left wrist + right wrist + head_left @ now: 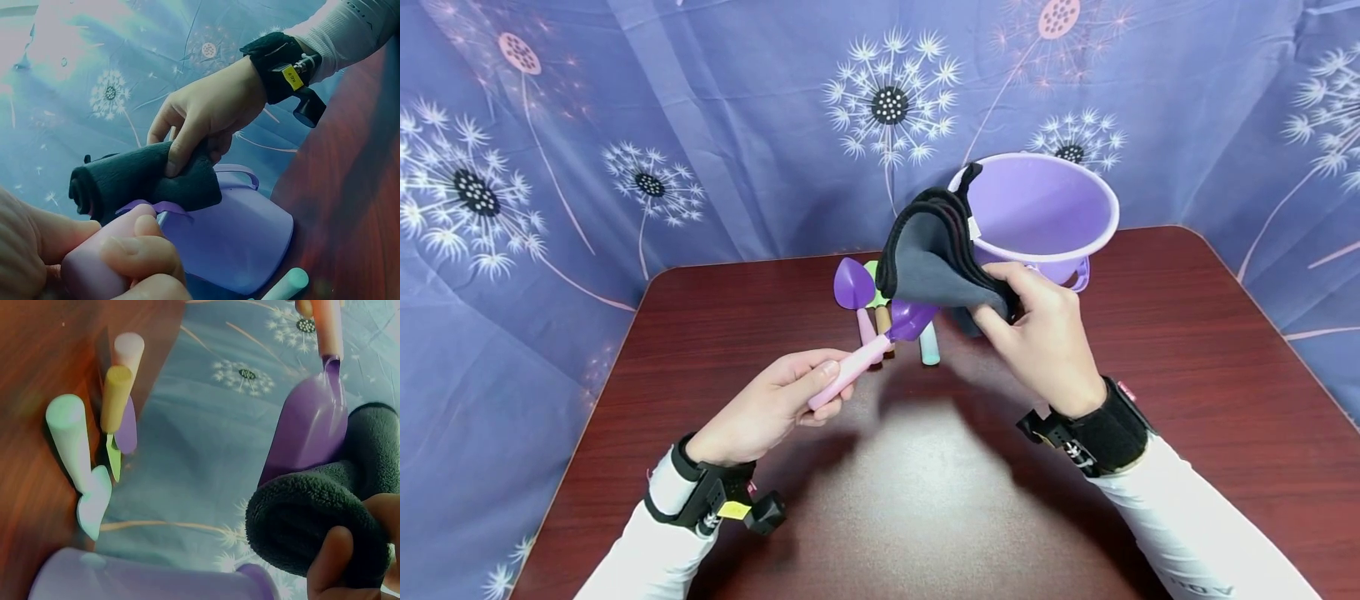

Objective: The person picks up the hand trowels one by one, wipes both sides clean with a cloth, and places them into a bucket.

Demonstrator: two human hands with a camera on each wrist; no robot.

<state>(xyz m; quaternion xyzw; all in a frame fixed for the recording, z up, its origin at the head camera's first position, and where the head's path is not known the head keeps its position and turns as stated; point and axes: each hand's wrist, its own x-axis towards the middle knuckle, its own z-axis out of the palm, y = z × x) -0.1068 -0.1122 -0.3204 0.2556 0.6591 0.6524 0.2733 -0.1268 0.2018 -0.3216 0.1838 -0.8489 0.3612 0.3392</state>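
My left hand (763, 408) grips the pink handle of a small garden trowel (852, 368), its purple blade angled up to the right. My right hand (1048, 337) pinches a folded dark grey cloth (925, 262) with black edging, thumb and fingers on either side. In the right wrist view, the cloth (300, 515) overlaps the tip of the trowel's purple blade (309, 431) and hides it. From the left wrist, the cloth (144, 181) looks rolled, just beyond the trowel's handle (94, 256).
A lilac bucket (1045, 208) stands at the table's back right, behind the cloth. Several hand tools lie near the back: a purple shovel (853, 285) with a pink handle, a green tool with a tan handle (882, 318), and a mint one (929, 346). A dandelion-print curtain (760, 125) hangs behind.
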